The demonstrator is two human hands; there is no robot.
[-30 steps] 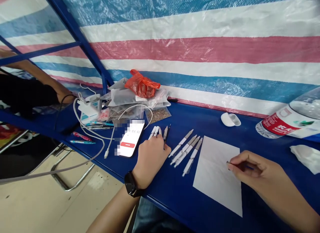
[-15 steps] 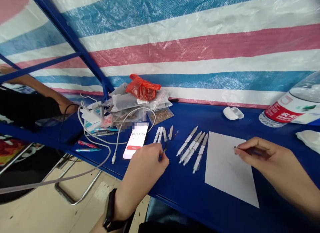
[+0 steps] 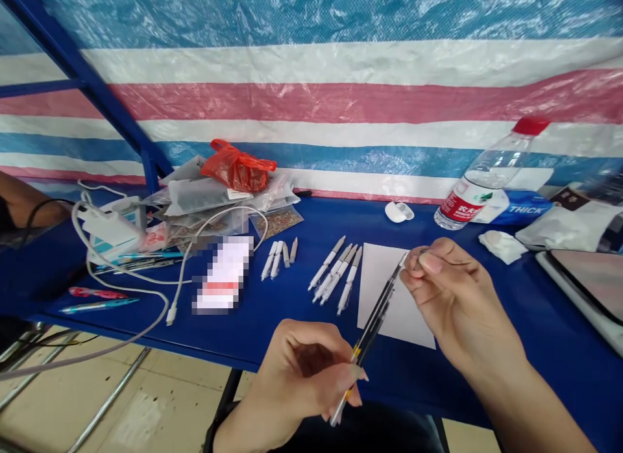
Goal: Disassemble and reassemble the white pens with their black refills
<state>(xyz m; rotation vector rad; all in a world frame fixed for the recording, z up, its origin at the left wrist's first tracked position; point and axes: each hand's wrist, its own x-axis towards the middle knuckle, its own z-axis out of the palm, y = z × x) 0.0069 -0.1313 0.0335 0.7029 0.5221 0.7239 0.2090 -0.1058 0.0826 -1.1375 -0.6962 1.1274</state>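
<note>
My left hand [image 3: 306, 368] pinches thin black pen refills [image 3: 374, 320] near their lower ends, where yellow and clear parts show. They slant up to the right over the paper. At their upper tips is my right hand [image 3: 462, 304], its thumb and forefinger closed on a small greyish piece [image 3: 422, 251] too small to name. Below them lies a white sheet of paper [image 3: 377, 281]. To its left rest several white pens with grey grips [image 3: 341, 271]. Farther left lie white pen barrels [image 3: 275, 258] and loose grey grips [image 3: 289, 252].
A phone [image 3: 226, 271] and white cable [image 3: 165, 297] lie left, near plastic bags [image 3: 204, 196] and a red bag [image 3: 238, 167]. At the right stand a water bottle [image 3: 467, 196], an earbud case [image 3: 399, 211], a crumpled tissue [image 3: 501, 245] and a grey-rimmed flat object [image 3: 579, 297].
My left hand has come from beside the phone toward the right, bringing the refills in front of me. My right hand has moved to the refill tips. The view has turned right.
</note>
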